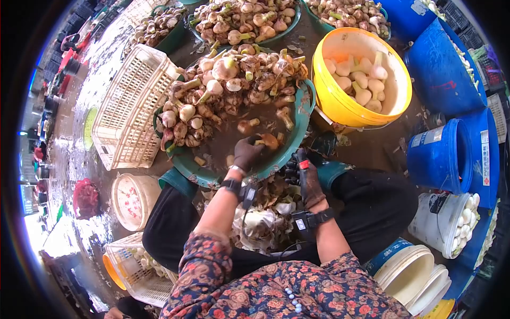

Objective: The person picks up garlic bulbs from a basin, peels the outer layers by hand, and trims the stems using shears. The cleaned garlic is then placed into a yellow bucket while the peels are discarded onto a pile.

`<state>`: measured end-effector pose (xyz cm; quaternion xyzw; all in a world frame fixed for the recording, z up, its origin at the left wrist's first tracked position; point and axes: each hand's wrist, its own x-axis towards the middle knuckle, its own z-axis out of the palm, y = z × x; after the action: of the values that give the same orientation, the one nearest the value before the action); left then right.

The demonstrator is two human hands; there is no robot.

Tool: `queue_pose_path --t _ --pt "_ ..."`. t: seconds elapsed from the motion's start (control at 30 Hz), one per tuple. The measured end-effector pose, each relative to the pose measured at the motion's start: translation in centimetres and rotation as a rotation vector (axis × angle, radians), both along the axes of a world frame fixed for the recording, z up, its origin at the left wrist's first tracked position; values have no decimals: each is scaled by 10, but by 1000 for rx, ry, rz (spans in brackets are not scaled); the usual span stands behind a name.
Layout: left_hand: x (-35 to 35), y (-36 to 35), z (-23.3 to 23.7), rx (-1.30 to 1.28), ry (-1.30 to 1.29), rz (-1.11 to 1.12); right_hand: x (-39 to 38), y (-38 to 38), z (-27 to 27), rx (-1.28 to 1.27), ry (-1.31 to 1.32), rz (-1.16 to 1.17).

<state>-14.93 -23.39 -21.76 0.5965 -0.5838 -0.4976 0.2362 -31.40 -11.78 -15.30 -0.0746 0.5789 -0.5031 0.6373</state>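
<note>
Garlic bulbs (234, 80), unpeeled and dirt-brown, heap beside a cream lattice crate (133, 101) in a round green plastic basin (304, 114). The gloved left hand (247, 154) closes on one bulb (268, 141); the right hand (308, 181) clenches a small dark tool (302, 162). Light, firm, papery-skinned, each probably grips best round its body.

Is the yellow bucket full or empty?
Partly full: peeled garlic bulbs cover the bottom of the yellow bucket, much inner wall bare above them.
</note>
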Motion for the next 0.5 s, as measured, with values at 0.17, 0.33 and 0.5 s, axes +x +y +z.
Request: queue_pose_path --t 0.17,0.33,0.5 --pt "22 50 100 -65 130 -474 22 8 -12 -245 -195 187" --pt "28 96 100 -81 267 -275 33 22 12 7 -85 304" --pt "63 128 69 -169 742 -223 40 34 8 -319 1050 331"
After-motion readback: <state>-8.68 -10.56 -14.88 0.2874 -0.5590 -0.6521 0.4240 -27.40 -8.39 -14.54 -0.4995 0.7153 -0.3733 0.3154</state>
